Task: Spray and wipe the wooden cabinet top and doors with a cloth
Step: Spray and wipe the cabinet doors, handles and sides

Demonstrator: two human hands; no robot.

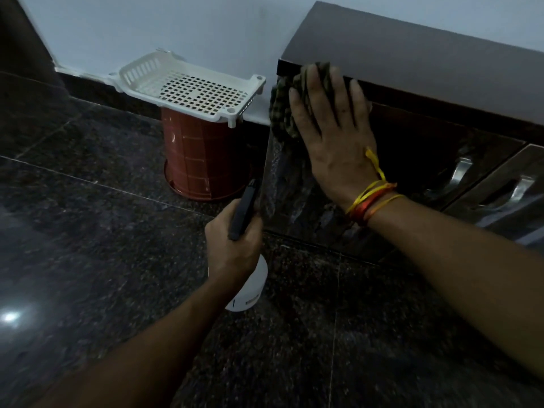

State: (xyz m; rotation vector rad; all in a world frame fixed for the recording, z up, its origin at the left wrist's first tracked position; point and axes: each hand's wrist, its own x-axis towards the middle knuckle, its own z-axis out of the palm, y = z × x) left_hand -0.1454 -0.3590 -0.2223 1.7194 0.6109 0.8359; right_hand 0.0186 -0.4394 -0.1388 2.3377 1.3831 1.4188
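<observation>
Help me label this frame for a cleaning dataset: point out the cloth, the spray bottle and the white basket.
cloth [281, 113], head view, on the checked fabric left of the right hand's fingers.
spray bottle [250, 290], head view, on its white body below the left hand.
white basket [191, 89], head view, on its perforated floor.

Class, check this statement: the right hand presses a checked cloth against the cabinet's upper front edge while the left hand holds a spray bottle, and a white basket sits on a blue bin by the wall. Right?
One detail is wrong. The head view shows the white basket on a reddish-brown bin, not blue. The right hand, cloth, cabinet, left hand and spray bottle are as stated.
</observation>
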